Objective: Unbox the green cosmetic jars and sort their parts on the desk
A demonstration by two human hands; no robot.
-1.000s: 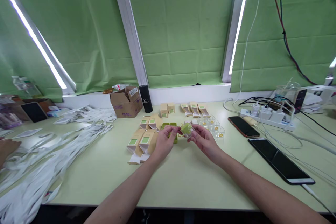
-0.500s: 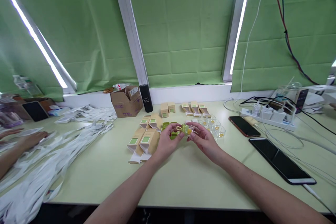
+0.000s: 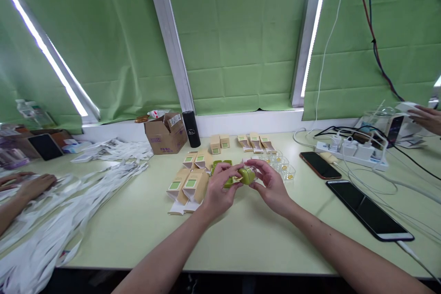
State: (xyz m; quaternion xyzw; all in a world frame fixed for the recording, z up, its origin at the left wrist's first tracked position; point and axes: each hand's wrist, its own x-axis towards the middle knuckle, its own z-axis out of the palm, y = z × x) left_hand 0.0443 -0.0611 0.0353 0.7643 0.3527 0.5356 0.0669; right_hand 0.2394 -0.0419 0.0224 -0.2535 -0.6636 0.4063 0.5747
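Observation:
Between my two hands is a small green plastic case (image 3: 246,175), rounded, with a clear part toward its right side. My left hand (image 3: 222,188) pinches its left side, where a yellowish loop partly shows. The fingers of my right hand (image 3: 270,186) are closed on its right side. Behind my left hand lie more green plastic pieces (image 3: 217,164), mostly hidden. Clear plastic cups (image 3: 288,172) with yellow centres stand just beyond my right hand. Small kraft paper boxes (image 3: 195,183) with green labels lie left of my left hand, their flaps open.
A cardboard box (image 3: 167,135) and a black cylinder (image 3: 191,129) stand at the back. White straps (image 3: 82,202) cover the left side, near another person's hand (image 3: 37,186). Two phones (image 3: 368,211) and a power strip (image 3: 354,154) with cables lie right. Another person's hand (image 3: 429,117) reaches in at far right.
The held piece has turned, so its green rounded side now shows instead of the yellow part and loop. A co-worker's hand holding something white has come in at the far right.

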